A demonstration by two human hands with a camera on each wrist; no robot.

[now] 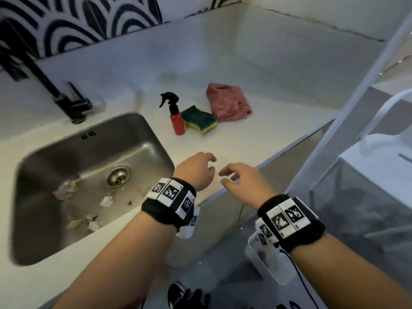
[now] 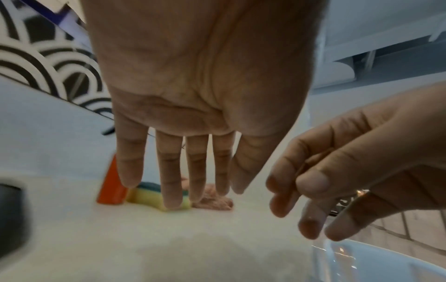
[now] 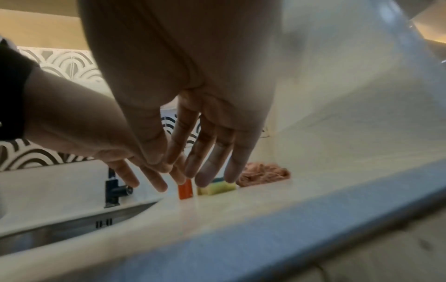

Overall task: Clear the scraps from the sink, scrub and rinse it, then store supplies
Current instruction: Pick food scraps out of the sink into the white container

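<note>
We identify a home kitchen: a steel sink [image 1: 66, 157] set in a white table [image 1: 256, 134], a black tap [image 1: 73, 103], patterned wall tiles [image 1: 66, 25], and a sponge [image 1: 199, 119] beside a spray bottle [image 1: 176, 117].

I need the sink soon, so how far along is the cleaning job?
Nothing looks done yet. Scraps still litter the sink around the drain. Both the left hand and the right hand hover empty over the counter edge. The spray bottle, sponge and pink cloth sit untouched beside the sink. Clearing, scrubbing, rinsing and storing all remain.
</note>
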